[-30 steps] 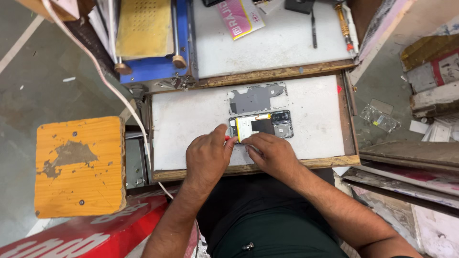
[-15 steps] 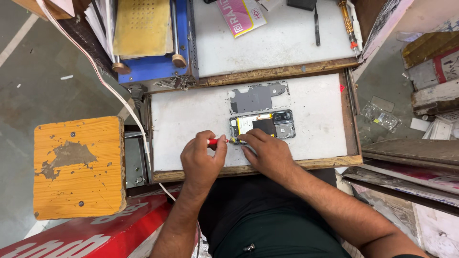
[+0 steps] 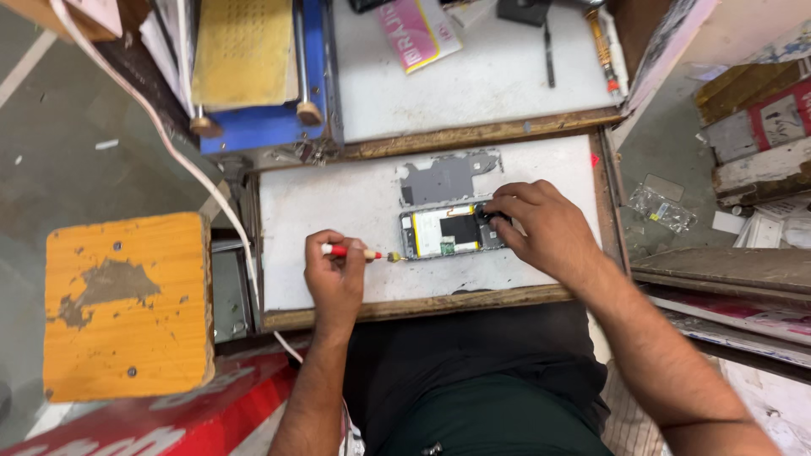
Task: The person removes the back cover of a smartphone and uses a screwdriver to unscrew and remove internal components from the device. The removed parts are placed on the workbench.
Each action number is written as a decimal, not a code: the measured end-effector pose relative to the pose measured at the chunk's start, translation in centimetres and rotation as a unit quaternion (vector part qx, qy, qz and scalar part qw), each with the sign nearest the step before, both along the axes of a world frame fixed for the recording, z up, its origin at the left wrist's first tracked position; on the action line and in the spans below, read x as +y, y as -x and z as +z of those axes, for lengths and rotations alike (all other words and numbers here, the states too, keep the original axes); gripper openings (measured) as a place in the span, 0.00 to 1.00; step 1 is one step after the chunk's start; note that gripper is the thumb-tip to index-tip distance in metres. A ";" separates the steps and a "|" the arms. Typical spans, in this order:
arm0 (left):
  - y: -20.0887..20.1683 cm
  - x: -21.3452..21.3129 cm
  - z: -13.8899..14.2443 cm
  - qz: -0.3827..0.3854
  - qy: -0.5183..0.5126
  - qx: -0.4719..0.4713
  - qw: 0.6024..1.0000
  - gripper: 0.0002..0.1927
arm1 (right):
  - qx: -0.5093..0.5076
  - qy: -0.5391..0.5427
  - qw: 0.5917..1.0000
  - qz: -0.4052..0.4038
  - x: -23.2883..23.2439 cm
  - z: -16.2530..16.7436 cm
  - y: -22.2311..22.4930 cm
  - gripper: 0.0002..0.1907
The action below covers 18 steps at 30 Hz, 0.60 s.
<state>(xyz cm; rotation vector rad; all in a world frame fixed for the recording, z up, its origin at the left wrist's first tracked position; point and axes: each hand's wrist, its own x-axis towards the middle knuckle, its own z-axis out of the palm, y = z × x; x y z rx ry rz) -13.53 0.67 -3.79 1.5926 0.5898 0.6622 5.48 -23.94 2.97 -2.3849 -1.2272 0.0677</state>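
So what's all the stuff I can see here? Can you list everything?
opened phone: one, silver with black and white insides, middle of the white board
screwdriver: one, red handle, in the left hand
metal cover plate: one, grey, just above the phone
white board: one, wood-edged, in front of the person
wooden stool: one, orange, far left
pink card: one, upper tray
left hand: holding the screwdriver
right hand: fingers on the phone's right end
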 end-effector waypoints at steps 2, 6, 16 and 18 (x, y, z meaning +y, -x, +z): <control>-0.2 0.2 -0.2 -0.008 -0.001 0.040 0.999 0.11 | 0.030 0.063 0.996 0.057 0.2 0.4 -1.6 0.14; -0.3 0.1 0.0 -0.036 -0.020 0.023 0.999 0.12 | 0.073 0.194 0.970 0.130 1.8 1.3 -3.4 0.20; -0.6 -0.1 0.3 -0.038 -0.028 0.047 0.998 0.12 | 0.131 0.304 0.927 0.174 4.9 3.5 -4.5 0.20; -0.8 -0.7 0.2 -0.050 0.030 -0.007 0.998 0.11 | 0.140 0.300 0.925 0.187 5.3 3.4 -4.6 0.20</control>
